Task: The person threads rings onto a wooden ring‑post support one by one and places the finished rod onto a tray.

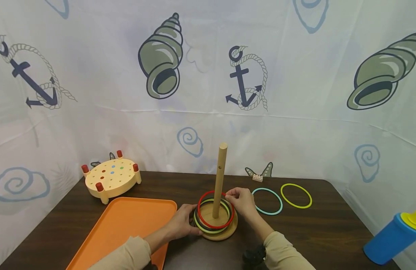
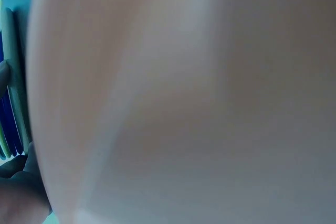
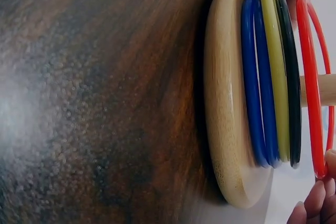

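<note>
A wooden post (image 1: 220, 176) rises from a round wooden base (image 1: 225, 235) on the table. Two blue rings (image 3: 265, 87), a yellow-green ring (image 3: 275, 77) and a black ring (image 3: 292, 87) lie stacked around it, just over the base. My left hand (image 1: 184, 222) holds the stacked rings at their left side, thumb toward the front. From the right, my right hand (image 1: 242, 200) pinches the edge of a red ring (image 3: 311, 87), which encircles the post above the others without touching them. A pale blurred surface fills most of the left wrist view.
A light-blue ring (image 1: 268, 213) and a yellow ring (image 1: 296, 206) lie at right. An orange tray (image 1: 133, 225) lies at left, with an upturned round wooden pegboard (image 1: 111, 178) behind it. A blue container (image 1: 385, 240) stands at far right, a small block (image 1: 257, 177) at the back.
</note>
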Available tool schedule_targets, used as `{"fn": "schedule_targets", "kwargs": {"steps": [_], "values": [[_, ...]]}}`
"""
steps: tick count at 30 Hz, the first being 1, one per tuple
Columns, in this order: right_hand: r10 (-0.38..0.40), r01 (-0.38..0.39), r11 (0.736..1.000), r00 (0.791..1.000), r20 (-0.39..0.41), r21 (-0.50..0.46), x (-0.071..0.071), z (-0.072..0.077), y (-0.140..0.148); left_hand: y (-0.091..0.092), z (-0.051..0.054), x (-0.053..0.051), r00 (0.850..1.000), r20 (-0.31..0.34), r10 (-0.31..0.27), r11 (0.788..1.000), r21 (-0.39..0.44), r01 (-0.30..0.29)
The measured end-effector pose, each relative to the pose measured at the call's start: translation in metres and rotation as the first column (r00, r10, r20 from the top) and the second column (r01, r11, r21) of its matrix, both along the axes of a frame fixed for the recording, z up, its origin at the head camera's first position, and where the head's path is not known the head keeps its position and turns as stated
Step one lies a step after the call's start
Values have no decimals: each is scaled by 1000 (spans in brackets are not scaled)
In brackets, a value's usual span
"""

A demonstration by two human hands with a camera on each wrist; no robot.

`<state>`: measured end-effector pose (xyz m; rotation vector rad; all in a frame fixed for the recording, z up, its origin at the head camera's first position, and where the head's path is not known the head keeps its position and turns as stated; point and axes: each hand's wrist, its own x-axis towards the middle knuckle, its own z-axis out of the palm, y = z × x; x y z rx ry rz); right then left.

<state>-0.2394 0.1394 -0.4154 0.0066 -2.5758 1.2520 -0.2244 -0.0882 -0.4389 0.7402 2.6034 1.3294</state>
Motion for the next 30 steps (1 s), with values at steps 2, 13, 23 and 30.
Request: {"fn": "schedule_targets", "kwargs": {"steps": [2,13,23,30], "values": [[-1,1,1000,1000,3,0,0,0,-1,0,1,0,1000,6,2,1000,1,-2],[28,-27,999,999,23,-27,1,-1,-6,0,1,1,1000,27,-6,1000,24,5],[12,-11,999,1000,-11,39,0,-8,-8,1,0,0,998,60,-17,999,37,15],[20,-18,998,999,-26,57,2,-9,-10,0,-1,-2,1000,29,-13,1000,-6,13]]}}
